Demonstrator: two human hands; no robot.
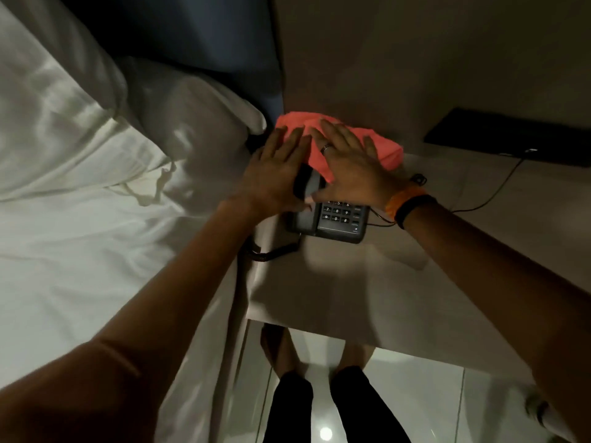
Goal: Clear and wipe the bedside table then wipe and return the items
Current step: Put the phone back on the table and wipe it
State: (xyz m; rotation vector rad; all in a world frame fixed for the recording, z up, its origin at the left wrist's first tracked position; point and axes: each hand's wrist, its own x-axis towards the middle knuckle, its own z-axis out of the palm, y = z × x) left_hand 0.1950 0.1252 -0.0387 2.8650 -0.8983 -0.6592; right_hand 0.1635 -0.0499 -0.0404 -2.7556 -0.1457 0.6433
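A dark desk telephone with a keypad sits at the back left of the beige bedside table. A pinkish-red cloth lies over the phone's far end. My left hand lies flat with straight fingers over the handset and the cloth's left edge. My right hand, with a ring and an orange-and-black wristband, presses flat on the cloth with its fingers spread. The handset is mostly hidden under both hands.
The bed with white sheets and a pillow adjoins the table on the left. A coiled phone cord hangs at the table's left edge. A thin cable runs to a black box at the right. My feet stand on glossy tiles below.
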